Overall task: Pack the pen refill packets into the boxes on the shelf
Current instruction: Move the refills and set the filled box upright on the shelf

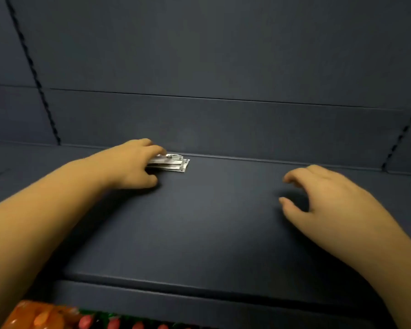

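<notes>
The left hand (138, 162) reaches to the back edge of the dark shelf (223, 222) and its fingers lie over a small stack of shiny packets (173, 162). The packets sit flat on the shelf, right against the back wall, a bit left of the middle. I cannot tell if the fingers are curled round the stack or just pressing on it, because the hand is blurry. The right hand (323, 193) hangs over the right side of the shelf, well apart from the packets, with its fingers spread and bent and holding nothing. I see no boxes here, so no packet is packed yet, as far as I can tell. It looks like an early step: the stack must be lifted and put in a box. Something orange and red (57, 317) peeks below the front edge.
</notes>
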`<state>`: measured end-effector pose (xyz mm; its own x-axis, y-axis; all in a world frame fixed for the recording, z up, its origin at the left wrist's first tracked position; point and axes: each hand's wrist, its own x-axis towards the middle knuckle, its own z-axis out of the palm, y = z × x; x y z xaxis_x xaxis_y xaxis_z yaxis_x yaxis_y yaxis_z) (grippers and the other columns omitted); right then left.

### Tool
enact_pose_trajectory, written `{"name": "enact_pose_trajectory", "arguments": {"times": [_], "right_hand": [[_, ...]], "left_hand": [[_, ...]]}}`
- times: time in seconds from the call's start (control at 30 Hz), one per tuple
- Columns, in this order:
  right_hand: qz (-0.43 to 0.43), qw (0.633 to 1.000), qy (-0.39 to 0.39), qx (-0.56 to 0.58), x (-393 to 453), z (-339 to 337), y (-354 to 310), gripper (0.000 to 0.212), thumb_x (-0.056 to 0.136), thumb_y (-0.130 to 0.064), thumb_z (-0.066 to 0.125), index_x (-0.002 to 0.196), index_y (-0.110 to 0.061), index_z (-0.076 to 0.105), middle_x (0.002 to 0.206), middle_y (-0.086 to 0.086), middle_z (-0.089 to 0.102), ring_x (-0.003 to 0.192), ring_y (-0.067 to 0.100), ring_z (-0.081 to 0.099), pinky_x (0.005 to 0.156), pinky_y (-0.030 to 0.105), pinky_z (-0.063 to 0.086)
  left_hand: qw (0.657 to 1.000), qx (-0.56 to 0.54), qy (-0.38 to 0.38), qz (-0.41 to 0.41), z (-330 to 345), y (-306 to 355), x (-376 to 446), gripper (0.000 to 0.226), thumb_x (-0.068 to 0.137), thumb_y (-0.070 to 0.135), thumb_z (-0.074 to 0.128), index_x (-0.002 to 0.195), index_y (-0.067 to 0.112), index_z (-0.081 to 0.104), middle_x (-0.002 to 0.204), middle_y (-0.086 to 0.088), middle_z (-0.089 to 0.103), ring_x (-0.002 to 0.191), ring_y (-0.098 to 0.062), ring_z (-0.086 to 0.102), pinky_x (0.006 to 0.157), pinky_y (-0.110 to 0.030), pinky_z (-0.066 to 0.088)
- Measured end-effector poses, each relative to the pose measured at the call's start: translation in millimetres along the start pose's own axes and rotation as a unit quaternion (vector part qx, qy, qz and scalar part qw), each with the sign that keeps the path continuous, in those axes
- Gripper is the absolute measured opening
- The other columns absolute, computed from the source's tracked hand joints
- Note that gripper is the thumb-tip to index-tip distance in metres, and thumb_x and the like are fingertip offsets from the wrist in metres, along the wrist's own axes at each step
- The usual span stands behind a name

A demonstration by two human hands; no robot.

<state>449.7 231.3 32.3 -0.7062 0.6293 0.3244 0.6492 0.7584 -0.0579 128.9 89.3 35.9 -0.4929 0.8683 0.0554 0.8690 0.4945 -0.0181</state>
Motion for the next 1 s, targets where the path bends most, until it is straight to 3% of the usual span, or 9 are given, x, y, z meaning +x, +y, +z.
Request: {"name": "enact_pose_trajectory", "arguments": {"times": [0.1,0.2,0.37,0.43,0.53,0.6,0.7,0.83,1.0], "right_hand": [[0.006,1.000,-0.021,-0.012,-5.9,3.5,-10.5,0.036,0.094,-0.056,0.047,0.128,-0.043,0.044,0.124,-0.022,0.048,0.121,0.005,0.047,0.092,0.026,0.045],[0.013,1.000,-0.022,-0.009,-10.9,6.0,-14.9,0.037,0.095,-0.058,0.045,0.130,-0.045,0.041,0.125,-0.024,0.046,0.121,0.002,0.046,0.095,0.024,0.045],[0.025,1.000,-0.012,-0.002,-15.4,8.0,-17.7,0.037,0.093,-0.059,0.046,0.128,-0.045,0.043,0.120,-0.024,0.046,0.119,0.000,0.047,0.095,0.025,0.046],[0.031,0.999,-0.012,-0.001,-17.5,8.4,-20.0,0.037,0.093,-0.060,0.046,0.127,-0.046,0.043,0.119,-0.024,0.047,0.118,-0.001,0.047,0.094,0.024,0.046],[0.037,0.999,-0.013,-0.004,-21.3,11.2,-22.8,0.037,0.093,-0.060,0.046,0.126,-0.046,0.044,0.117,-0.023,0.047,0.117,0.000,0.047,0.094,0.025,0.046],[0.041,0.999,-0.014,-0.004,-24.7,12.8,-24.4,0.036,0.093,-0.060,0.046,0.126,-0.045,0.045,0.117,-0.023,0.047,0.116,0.000,0.047,0.092,0.024,0.046],[0.044,0.999,-0.018,0.000,-31.5,12.5,-27.6,0.036,0.094,-0.059,0.046,0.127,-0.045,0.045,0.117,-0.024,0.046,0.116,0.000,0.046,0.092,0.023,0.046],[0.046,0.999,-0.015,0.008,-38.8,7.9,-29.2,0.044,0.094,-0.058,0.048,0.135,-0.044,0.039,0.124,-0.026,0.047,0.122,0.000,0.046,0.097,0.025,0.046],[0.063,0.998,-0.010,0.004,-51.1,-0.5,-22.9,0.048,0.094,-0.058,0.048,0.138,-0.043,0.036,0.130,-0.024,0.046,0.125,0.003,0.045,0.098,0.026,0.046]], "left_hand": [[0.999,-0.024,-0.026,0.039,3.2,-32.2,24.3,0.085,0.060,0.061,0.058,0.140,0.036,0.044,0.132,0.012,0.046,0.124,-0.017,0.050,0.104,-0.041,0.045],[0.996,-0.059,-0.032,0.062,10.1,-54.9,40.5,0.092,0.054,0.067,0.054,0.141,0.037,0.044,0.130,0.014,0.050,0.120,-0.013,0.053,0.106,-0.036,0.043],[0.992,-0.066,-0.070,0.076,4.1,-66.3,50.0,0.063,0.055,0.068,0.053,0.115,0.050,0.049,0.117,0.014,0.061,0.105,-0.007,0.060,0.098,-0.032,0.048],[0.993,-0.037,-0.083,0.079,0.7,-67.6,56.1,0.067,0.057,0.070,0.052,0.119,0.047,0.049,0.115,0.014,0.057,0.105,-0.008,0.058,0.097,-0.030,0.047],[0.991,-0.006,-0.097,0.090,1.2,-65.7,63.1,0.066,0.055,0.072,0.048,0.109,0.036,0.058,0.106,0.010,0.057,0.098,-0.010,0.059,0.092,-0.032,0.049],[0.991,-0.004,-0.091,0.095,4.0,-63.9,66.0,0.057,0.058,0.066,0.052,0.100,0.030,0.064,0.099,0.009,0.062,0.090,-0.011,0.062,0.086,-0.034,0.052],[0.992,0.010,-0.079,0.096,5.7,-54.5,65.2,0.012,0.079,0.033,0.068,0.083,0.028,0.058,0.084,0.008,0.066,0.076,-0.010,0.063,0.069,-0.026,0.050],[0.991,0.061,-0.082,0.091,5.1,-39.4,65.0,0.016,0.082,0.022,0.067,0.081,0.028,0.052,0.080,0.010,0.062,0.072,-0.009,0.059,0.058,-0.021,0.042],[0.993,0.057,-0.086,0.051,6.2,-34.6,66.5,0.011,0.080,0.025,0.068,0.085,0.024,0.058,0.085,0.004,0.066,0.079,-0.015,0.064,0.072,-0.028,0.053]]}}
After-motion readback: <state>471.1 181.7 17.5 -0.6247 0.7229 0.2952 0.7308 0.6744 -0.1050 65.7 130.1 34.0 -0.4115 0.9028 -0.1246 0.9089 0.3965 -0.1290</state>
